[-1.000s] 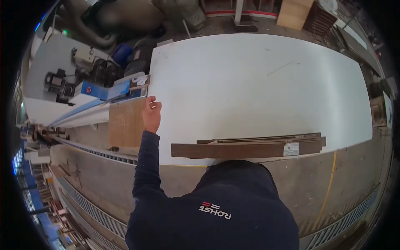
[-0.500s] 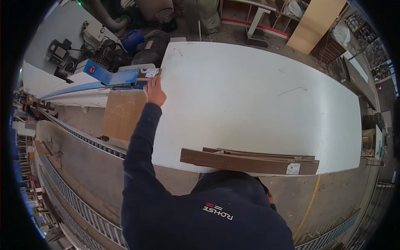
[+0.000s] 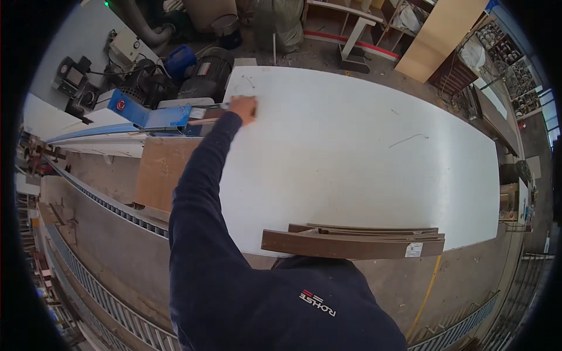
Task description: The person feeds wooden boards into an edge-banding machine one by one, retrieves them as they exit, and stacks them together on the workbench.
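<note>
— Where do we have our hands on the white panel (image 3: 363, 158)?

— Our left hand (image 3: 243, 109) is stretched out to the panel's far left corner, resting on its top by the edge; we cannot tell whether the fingers are curled round anything. Our right hand is out of view.

— And the panel itself?

— It lies flat and broad in front of us, probably because a sheet this size needs support all along. Left of it sits a brown board (image 3: 164, 178), beyond that the blue machine part (image 3: 149, 114) and motors (image 3: 205, 73).

— What's on the panel's near edge?

— A stack of dark brown strips (image 3: 351, 241), lying along that edge close to our chest, likely parked there within reach.

— Below the panel?

— A roller conveyor (image 3: 111, 304) runs to the left of it.
</note>
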Motion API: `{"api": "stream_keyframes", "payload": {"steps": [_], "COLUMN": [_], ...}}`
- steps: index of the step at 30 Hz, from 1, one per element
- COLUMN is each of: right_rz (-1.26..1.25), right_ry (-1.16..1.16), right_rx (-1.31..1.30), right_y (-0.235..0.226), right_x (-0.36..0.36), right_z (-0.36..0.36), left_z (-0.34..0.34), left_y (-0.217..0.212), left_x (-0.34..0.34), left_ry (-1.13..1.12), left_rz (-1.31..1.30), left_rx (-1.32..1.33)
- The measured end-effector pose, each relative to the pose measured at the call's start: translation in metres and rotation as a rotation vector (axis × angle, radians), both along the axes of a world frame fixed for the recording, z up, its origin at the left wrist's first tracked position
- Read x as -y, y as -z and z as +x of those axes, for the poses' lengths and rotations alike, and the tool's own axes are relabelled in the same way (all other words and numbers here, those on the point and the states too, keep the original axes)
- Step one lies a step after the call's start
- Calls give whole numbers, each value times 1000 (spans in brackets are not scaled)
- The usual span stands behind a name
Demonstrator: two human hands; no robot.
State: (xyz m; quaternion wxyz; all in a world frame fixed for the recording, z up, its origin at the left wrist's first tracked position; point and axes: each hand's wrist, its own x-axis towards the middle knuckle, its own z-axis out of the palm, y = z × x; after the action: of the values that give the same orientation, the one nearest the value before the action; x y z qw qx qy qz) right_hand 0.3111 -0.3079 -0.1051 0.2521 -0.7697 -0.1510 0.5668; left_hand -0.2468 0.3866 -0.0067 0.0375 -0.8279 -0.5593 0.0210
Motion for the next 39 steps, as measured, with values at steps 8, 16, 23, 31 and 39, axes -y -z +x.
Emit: {"api": "stream_keyframes", "payload": {"steps": [8,16,23,31,39], "right_rz": [160,444,851,1307,1171], "right_ry": [239,291,36,-351,-1050], "right_rx": [27,231,863,912,867], "right_y": [-41,-94,-206,-288,-287], "right_x": [-7,-44,-118,-207,-270], "right_z": [4,3,-17,15,4], "left_z": [118,157,192,270,302], "left_y": [10,-47,-171,-204,-187], "left_x": [52,91,191,340,373], "left_ry": [343,418,584,518,432], "left_rz": [-7,-205,-120,-338,-240], "left_rx": [140,543,685,612,401]}}
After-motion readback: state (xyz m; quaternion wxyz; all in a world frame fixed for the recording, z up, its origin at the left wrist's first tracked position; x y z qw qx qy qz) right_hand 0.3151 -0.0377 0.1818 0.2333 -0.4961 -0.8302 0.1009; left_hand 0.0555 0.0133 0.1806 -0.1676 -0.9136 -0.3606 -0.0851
